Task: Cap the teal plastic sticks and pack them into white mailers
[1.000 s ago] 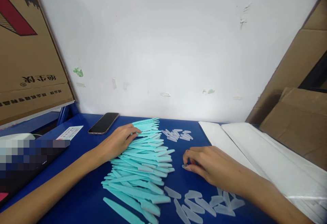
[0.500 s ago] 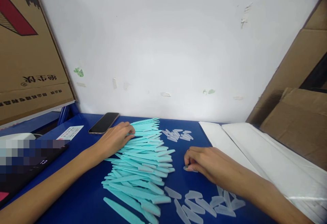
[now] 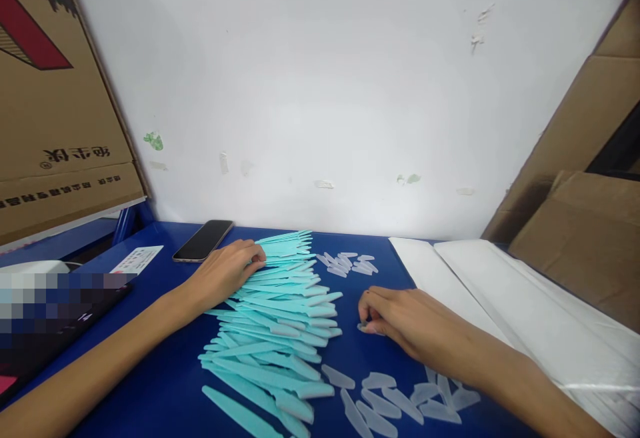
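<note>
Turquoise eyebrow razors [image 3: 280, 306] lie in a long overlapping row across the blue table. My left hand [image 3: 233, 266] rests on their left side toward the back, fingers curled and pinched on a razor whose gripped part is mostly hidden. To the right of the row, my right hand [image 3: 393, 318] hovers low over the table, closed on a small translucent blade cap [image 3: 362, 326]; just its tip shows at the fingers. Loose translucent caps [image 3: 381, 403] are scattered in front of this hand. A smaller group of caps [image 3: 345, 263] sits farther back.
A phone [image 3: 204, 241] lies beyond my left hand, with a printed card [image 3: 137, 260] left of it. At left is a dark device with a lit display [image 3: 83, 318]. White foam sheets [image 3: 480, 278] border the right side. Cardboard boxes [image 3: 60, 111] and a wall enclose the table.
My right hand has shifted very slightly left with the cap. My left hand stays nearly still on the razors. The lit number on the device has changed from 13 to 14.
</note>
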Motion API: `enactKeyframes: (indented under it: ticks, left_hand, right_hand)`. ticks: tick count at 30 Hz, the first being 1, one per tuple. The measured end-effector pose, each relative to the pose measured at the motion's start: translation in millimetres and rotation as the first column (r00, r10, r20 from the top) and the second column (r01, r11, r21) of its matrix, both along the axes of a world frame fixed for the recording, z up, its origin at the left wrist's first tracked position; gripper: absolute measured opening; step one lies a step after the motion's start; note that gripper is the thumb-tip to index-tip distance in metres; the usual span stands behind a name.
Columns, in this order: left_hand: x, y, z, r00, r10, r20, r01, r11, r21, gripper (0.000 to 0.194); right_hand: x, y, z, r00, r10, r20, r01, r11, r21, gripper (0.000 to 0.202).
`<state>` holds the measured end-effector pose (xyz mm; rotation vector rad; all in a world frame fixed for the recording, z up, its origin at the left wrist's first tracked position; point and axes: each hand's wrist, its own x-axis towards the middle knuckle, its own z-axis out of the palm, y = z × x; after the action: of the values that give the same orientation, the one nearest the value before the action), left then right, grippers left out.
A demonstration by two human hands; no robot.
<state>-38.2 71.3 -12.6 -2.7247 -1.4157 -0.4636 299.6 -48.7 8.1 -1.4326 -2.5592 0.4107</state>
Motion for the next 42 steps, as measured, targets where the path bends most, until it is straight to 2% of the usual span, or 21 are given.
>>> enactKeyframes:
  ticks: [9, 17, 21, 26, 33, 42]
  left_hand:
    - [2, -4, 1.8, 0.998, -0.009, 0.061, 0.008, 1.0, 0.016, 0.028]
    - [6, -15, 16.5, 0.983, -0.002, 0.183, -0.008, 0.999, 0.054, 0.031]
    - [9, -23, 19.1, 0.944, -0.108, 0.311, 0.093, 0.994, 0.064, 0.034]
    - [17, -33, 17.1, 0.921, -0.225, 0.318, 0.223, 0.974, 0.041, 0.033]
    - [27, -44, 15.5, 0.879, -0.264, 0.397, 0.319, 0.945, -0.079, 0.025]
    - [31, -49, 16.8, 0.856, -0.304, 0.419, 0.363, 0.929, -0.067, 0.022]
  right_hand:
    - [1, 1, -0.7, 1.0, 0.002, 0.023, -0.004, 0.996, 0.088, 0.013]
    - [2, 2, -2.5, 0.999, -0.033, 0.012, 0.03, 0.976, 0.216, 0.014]
    - [3, 4, -4.4, 0.999, -0.034, 0.017, 0.028, 0.962, 0.272, 0.012]
    - [2, 6, -10.9, 0.999, -0.046, 0.003, 0.044, 0.966, 0.254, 0.016]
    - [-3, 5, -9.1, 0.998, -0.068, -0.019, 0.07, 0.958, 0.279, 0.012]
    - [-3, 4, -6.2, 0.997, -0.082, -0.001, 0.078, 0.944, 0.32, 0.016]
